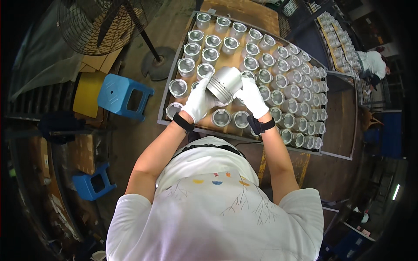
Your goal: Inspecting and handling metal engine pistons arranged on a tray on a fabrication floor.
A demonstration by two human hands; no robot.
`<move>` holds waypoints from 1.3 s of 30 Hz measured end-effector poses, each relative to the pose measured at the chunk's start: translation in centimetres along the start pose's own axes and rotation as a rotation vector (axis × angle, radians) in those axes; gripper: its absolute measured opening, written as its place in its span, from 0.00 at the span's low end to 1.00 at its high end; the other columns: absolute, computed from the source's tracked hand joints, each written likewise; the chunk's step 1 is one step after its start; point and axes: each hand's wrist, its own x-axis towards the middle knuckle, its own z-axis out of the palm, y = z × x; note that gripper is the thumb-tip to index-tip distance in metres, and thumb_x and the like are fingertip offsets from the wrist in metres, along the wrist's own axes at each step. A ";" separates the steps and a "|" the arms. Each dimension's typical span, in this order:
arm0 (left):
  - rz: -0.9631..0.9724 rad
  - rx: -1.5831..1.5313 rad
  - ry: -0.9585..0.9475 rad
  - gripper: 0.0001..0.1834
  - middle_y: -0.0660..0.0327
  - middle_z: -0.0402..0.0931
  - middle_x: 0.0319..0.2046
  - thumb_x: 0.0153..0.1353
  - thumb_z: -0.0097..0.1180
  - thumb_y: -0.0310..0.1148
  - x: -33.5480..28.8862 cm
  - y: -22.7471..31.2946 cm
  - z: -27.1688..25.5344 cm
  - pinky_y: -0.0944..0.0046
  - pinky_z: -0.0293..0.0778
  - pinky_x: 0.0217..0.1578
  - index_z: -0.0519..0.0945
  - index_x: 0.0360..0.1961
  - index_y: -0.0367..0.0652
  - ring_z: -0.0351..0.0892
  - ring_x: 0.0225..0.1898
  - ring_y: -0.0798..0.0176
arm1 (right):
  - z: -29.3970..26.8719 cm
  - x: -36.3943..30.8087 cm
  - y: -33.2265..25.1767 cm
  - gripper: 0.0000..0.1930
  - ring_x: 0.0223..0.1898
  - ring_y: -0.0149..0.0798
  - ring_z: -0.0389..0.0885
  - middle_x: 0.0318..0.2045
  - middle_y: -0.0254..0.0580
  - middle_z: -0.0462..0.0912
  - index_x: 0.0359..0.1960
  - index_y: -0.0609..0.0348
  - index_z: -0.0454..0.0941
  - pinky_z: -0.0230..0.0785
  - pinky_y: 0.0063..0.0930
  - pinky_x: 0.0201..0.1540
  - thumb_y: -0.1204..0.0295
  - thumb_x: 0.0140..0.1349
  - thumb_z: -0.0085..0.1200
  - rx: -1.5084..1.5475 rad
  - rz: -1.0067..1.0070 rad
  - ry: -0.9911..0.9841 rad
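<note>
Over tabletop (234, 60) jammed with metal pistons (186, 66): left hand (198, 102), right hand (253, 98), white-gloved, both clamped pretty snug round tilted grooved piston (225, 83).

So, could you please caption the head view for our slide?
Gloved left hand and right hand hold a grooved metal piston above many standing pistons.

Soft light whitens the shirt (217, 209) and gleams on the silvery piston (225, 83), a tube lamp (396, 192) glares at right, and dim surroundings bend toward the black rim.
</note>
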 end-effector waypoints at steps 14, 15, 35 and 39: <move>-0.108 0.022 -0.215 0.33 0.48 0.77 0.56 0.71 0.46 0.56 -0.9 1.8 0.1 0.52 0.87 0.35 0.67 0.67 0.43 0.82 0.51 0.47 | -1.9 1.7 -1.9 0.14 0.30 0.45 0.79 0.29 0.45 0.82 0.45 0.58 0.83 0.69 0.35 0.32 0.68 0.59 0.60 -0.050 -0.077 -0.191; -0.113 0.029 -0.199 0.33 0.49 0.77 0.56 0.71 0.47 0.56 -0.8 1.7 0.0 0.51 0.86 0.35 0.67 0.67 0.44 0.82 0.51 0.48 | -1.9 1.8 -1.8 0.15 0.29 0.45 0.79 0.30 0.44 0.82 0.49 0.55 0.84 0.70 0.35 0.31 0.69 0.60 0.59 -0.028 -0.074 -0.230; 0.051 0.225 -0.052 0.23 0.56 0.83 0.48 0.77 0.38 0.46 -0.8 2.1 -0.4 0.64 0.86 0.36 0.75 0.60 0.43 0.87 0.42 0.61 | -4.2 4.8 -3.9 0.37 0.25 0.30 0.82 0.21 0.42 0.85 0.32 0.67 0.85 0.70 0.21 0.26 0.39 0.70 0.45 0.359 0.582 0.001; 0.056 0.233 0.158 0.24 0.63 0.83 0.42 0.74 0.38 0.53 -0.1 1.6 0.0 0.60 0.82 0.28 0.79 0.51 0.49 0.84 0.38 0.61 | -4.9 4.3 -3.5 0.35 0.24 0.29 0.82 0.21 0.42 0.85 0.31 0.67 0.85 0.70 0.21 0.25 0.40 0.70 0.48 0.384 0.562 0.030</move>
